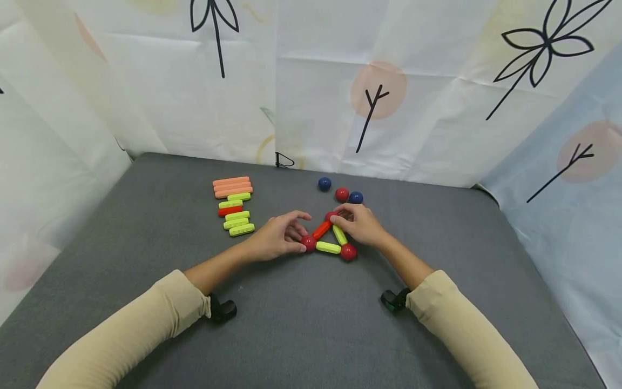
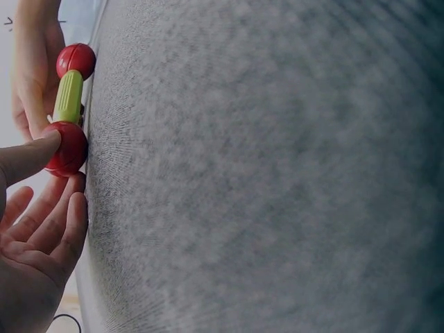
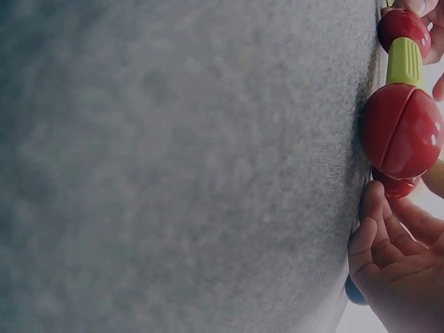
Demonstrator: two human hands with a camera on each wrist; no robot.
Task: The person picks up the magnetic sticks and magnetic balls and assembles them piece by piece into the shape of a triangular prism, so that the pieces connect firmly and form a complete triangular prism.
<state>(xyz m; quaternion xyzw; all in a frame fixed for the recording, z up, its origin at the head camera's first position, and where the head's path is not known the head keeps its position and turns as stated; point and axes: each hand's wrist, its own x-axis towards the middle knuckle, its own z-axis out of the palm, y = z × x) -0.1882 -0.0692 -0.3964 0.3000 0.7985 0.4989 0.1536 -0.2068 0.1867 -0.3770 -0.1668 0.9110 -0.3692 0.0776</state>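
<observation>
Head view, centre: three red balls and three rods form a triangle lying on the grey table [image 1: 301, 324]. The left hand [image 1: 279, 235] pinches the left red ball [image 1: 309, 243] between thumb and fingers, which cover part of its left side. The right hand [image 1: 362, 222] has thumb and fingers closed narrowly about the top red ball [image 1: 331, 216], largely hiding it; the exact contact is hard to make out. The lower right red ball [image 1: 348, 252] is uncovered. A red rod [image 1: 321, 230] forms the left side; yellow-green rods [image 1: 328, 247] form the other two, one partly hidden at its upper end by the right fingers. Above, a loose blue ball [image 1: 356, 198] almost meets a loose red one [image 1: 342, 194], with another blue ball [image 1: 324, 184] to their left. Orange rods [image 1: 232, 187] top the column at upper left. Left wrist view crops the left hand at the left edge; right wrist view half hides the top ball behind the nearest one, and a dark blue ball behind the right hand.
</observation>
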